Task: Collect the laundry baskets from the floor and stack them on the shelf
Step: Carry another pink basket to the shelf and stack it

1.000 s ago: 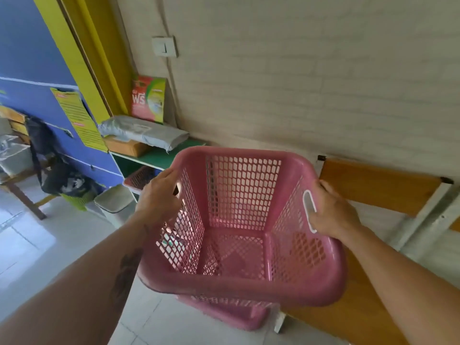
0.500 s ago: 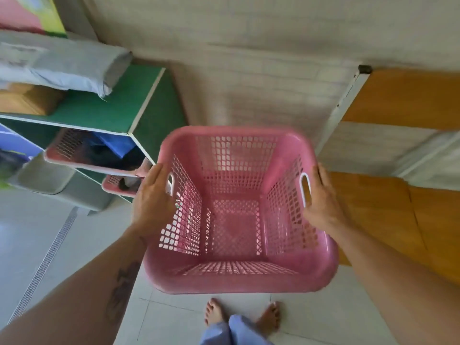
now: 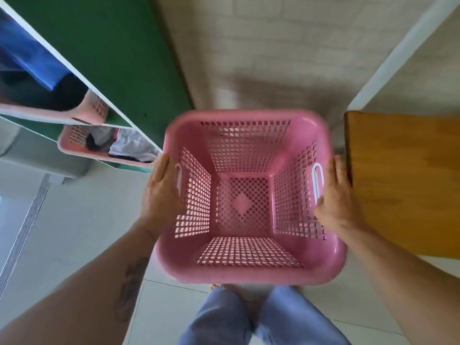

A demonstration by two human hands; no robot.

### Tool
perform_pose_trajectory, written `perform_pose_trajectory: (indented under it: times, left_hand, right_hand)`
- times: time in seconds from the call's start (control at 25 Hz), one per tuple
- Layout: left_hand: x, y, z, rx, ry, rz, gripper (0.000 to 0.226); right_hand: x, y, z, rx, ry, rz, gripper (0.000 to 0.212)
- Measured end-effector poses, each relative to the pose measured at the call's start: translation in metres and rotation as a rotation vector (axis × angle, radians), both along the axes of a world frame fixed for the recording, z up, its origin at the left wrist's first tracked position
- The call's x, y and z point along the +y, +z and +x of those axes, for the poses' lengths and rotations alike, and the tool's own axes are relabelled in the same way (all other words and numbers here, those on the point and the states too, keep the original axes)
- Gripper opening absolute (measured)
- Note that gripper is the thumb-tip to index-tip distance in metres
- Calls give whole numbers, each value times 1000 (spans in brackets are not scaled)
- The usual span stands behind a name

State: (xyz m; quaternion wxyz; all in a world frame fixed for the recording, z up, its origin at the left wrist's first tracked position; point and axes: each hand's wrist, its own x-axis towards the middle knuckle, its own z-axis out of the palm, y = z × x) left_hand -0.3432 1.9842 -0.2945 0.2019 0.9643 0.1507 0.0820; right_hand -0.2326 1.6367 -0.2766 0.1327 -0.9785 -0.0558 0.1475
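Note:
An empty pink laundry basket (image 3: 245, 268) with perforated walls fills the middle of the view, seen from straight above. My left hand (image 3: 163, 192) grips its left side by the white handle slot, and my right hand (image 3: 334, 202) grips the right side the same way. The basket hangs low over the tiled floor, between the green shelf (image 3: 139, 70) and a wooden board. On the shelf's tiers sit two other pink baskets, an upper one (image 3: 95, 108) and a lower one (image 3: 74, 138) holding clothes.
The orange wooden board (image 3: 403, 185) stands close on the right, with a white frame above it. A grey bin (image 3: 37, 155) sits at the left below the shelf. My legs in blue trousers (image 3: 219, 317) show under the basket, and a floor drain strip (image 3: 25, 230) runs at the far left.
The view has tilted further down and closer to the floor. The basket has dropped lower between the shelf and the board, with both hands keeping their grip on its sides.

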Motion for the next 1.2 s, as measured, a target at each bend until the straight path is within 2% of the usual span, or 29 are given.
perform_pose_trajectory:
  times: [0.08,0.2,0.28,0.44,0.6,0.72,0.92,1.12,1.2]
  left_hand:
    - [0,-2,2,93,5,-29,60]
    - [-1,28,5,327,-9,-39,65]
    - [-8,63,7,391,10,-27,55]
    - [-35,159,15,362,46,-78,39]
    - [-75,268,27,315,-94,-68,48]
    - [-107,339,33,310,-172,-11,44]
    - [-168,419,33,267,-451,119,57]
    - [-251,475,3,170,-697,218,55]
    - [-295,494,-11,143,-792,247,56]
  right_hand:
    - [2,-5,0,-5,-7,5,116]
    - [1,16,-2,67,10,9,106]
    - [-5,48,-5,95,17,6,95]
    - [-33,145,-19,102,-27,44,81]
    - [-71,253,-45,12,-109,61,72]
    - [-101,323,-68,-56,-184,78,69]
    - [-157,412,-147,-177,-397,70,66]
    - [-201,470,-254,-233,-643,65,57]
    - [-225,489,-299,-267,-727,63,59]
